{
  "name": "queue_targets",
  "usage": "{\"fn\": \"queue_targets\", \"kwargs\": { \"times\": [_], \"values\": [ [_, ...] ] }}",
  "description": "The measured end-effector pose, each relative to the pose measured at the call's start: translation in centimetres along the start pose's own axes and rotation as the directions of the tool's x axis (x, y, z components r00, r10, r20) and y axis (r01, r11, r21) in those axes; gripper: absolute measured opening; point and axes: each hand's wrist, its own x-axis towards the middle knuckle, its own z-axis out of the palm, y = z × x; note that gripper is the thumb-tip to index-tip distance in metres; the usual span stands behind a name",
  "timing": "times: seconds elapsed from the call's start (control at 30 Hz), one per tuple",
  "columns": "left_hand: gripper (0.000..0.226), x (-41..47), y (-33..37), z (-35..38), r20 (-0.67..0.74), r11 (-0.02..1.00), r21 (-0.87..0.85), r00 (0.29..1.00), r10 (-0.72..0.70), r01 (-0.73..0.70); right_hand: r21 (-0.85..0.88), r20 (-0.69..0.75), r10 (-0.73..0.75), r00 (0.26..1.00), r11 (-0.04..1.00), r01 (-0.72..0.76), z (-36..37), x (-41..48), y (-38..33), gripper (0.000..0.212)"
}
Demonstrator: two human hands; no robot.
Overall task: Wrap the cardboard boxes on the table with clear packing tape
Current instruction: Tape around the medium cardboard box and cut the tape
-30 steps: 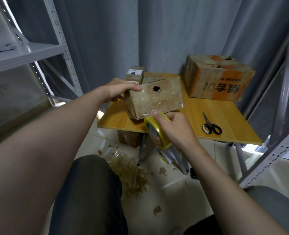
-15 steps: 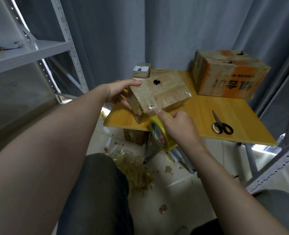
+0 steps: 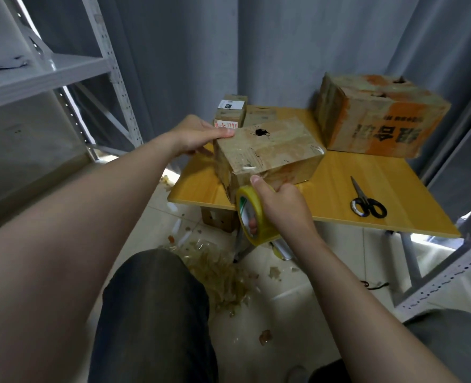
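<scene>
1. Since the right hand (image 3: pixel 281 205) has its fingers hooked thru the core of the tape roll (image 3: pixel 252 217) and its thumb up against the near face of the box (image 3: pixel 267 153), the tape's only pinned by that one thumb tip imo. If it slips, the loose end prob snaps back onto the roll or sticks to itself.
2. Left hand (image 3: pixel 198 134) grips the box's top left edge, thumb flat on top, fingers down the side (can't see them fully). It's a one-sided hold, so a hard pull on the roll could spin or drag the box.
3. Box sits right at the near-left edge of the table (image 3: pixel 353 172). Can't tell if it's lying flat or tipped a bit. A tug toward the knees could pull it off the lip.
4. It's already shiny w/ tape and has a hole in the top, so a slack pass would prob wrinkle or bubble.
5. Scissors (image 3: pixel 367 203) lie well apart to the right, so cutting means one hand lets go = tension lost.
6. Tape scraps (image 3: pixel 217 269) on the floor below could stick to a dangling strip.
</scene>
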Motion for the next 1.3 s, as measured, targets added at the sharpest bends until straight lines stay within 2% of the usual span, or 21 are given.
{"fn": "queue_targets", "kwargs": {
  "times": [0.07,0.13,0.17,0.23,0.27,0.33,0.37,0.5,0.67,0.77,0.93,1.03,1.1,1.13,1.2,1.23,1.27,1.3],
  "values": [
    [0.039,-0.5,0.7,0.1,-0.181,0.979,0.135,0.968,0.175,-0.151,0.055,0.035,0.0,0.999,0.998,-0.002,0.1,-0.1,-0.5,0.05],
    [0.035,-1.3,1.7,0.7,-0.202,0.928,0.277,0.929,0.311,-0.25,0.165,0.074,0.006,0.997,0.986,-0.018,0.2,-0.3,-0.4,0.047],
    [0.042,-2.0,2.3,1.1,-0.128,0.915,0.292,0.937,0.324,-0.277,0.23,0.107,0.027,0.994,0.972,-0.051,0.4,-0.4,-0.4,0.048],
    [0.074,-3.0,3.1,2.3,0.081,0.905,0.302,0.954,0.288,-0.299,0.345,0.158,0.05,0.986,0.933,-0.102,0.9,-0.9,-0.6,0.05],
    [0.09,-3.1,3.1,2.8,0.154,0.881,0.362,0.952,0.266,-0.305,0.369,0.163,0.051,0.985,0.923,-0.109,1.1,-0.9,-0.6,0.048],
    [0.112,-3.0,2.6,3.7,0.211,0.812,0.51,0.957,0.201,-0.283,0.392,0.182,0.03,0.983,0.914,-0.1,1.1,-1.2,-0.9,0.046],
    [0.116,-2.8,2.3,3.9,0.217,0.806,0.526,0.959,0.181,-0.271,0.393,0.197,0.02,0.98,0.914,-0.098,1.0,-1.4,-1.1,0.043],
    [0.098,-2.0,1.8,3.4,0.221,0.9,0.334,0.951,0.215,-0.281,0.365,0.236,-0.011,0.972,0.928,-0.078,0.7,-2.0,-1.4,0.031],
    [0.091,-0.7,1.4,3.1,0.253,0.898,0.27,0.925,0.284,-0.349,0.408,0.184,0.001,0.983,0.91,-0.077,1.9,-2.7,-1.0,0.042],
    [0.09,0.2,1.1,3.0,0.287,0.909,0.232,0.918,0.275,-0.345,0.382,0.158,0.061,0.986,0.916,-0.118,3.8,-2.4,1.2,0.059],
    [0.085,0.0,1.3,2.7,0.307,0.905,0.199,0.901,0.307,-0.376,0.427,0.207,0.093,0.974,0.887,-0.176,5.0,-2.4,1.8,0.041],
    [0.084,-1.4,1.9,2.8,0.205,0.854,0.304,0.905,0.374,-0.422,0.471,0.239,0.101,0.966,0.858,-0.206,5.2,-2.3,1.4,0.032],
    [0.087,-2.7,1.6,3.2,0.083,0.857,0.338,0.92,0.383,-0.388,0.504,0.277,0.12,0.953,0.827,-0.25,4.9,-2.2,1.6,0.026],
    [0.085,-3.5,1.2,3.6,-0.013,0.888,0.324,0.937,0.35,-0.327,0.521,0.294,0.131,0.947,0.808,-0.274,4.7,-2.2,1.6,0.024],
    [0.065,-5.6,0.3,4.5,-0.246,0.968,0.216,0.952,0.181,-0.128,0.543,0.314,0.149,0.938,0.782,-0.306,4.6,-2.1,1.7,0.019],
    [0.05,-6.8,0.1,4.9,-0.302,0.993,0.116,0.952,0.057,-0.023,0.548,0.317,0.16,0.935,0.773,-0.319,4.6,-2.2,1.6,0.02],
    [0.038,-8.1,0.0,5.3,-0.267,0.997,-0.02,0.961,-0.074,0.072,0.536,0.312,0.179,0.933,0.778,-0.328,4.7,-2.1,1.6,0.026],
    [0.032,-9.5,-0.1,5.8,-0.151,0.977,-0.149,0.973,-0.175,0.153,0.517,0.293,0.201,0.935,0.789,-0.331,4.8,-2.0,1.5,0.039]
  ]
}}
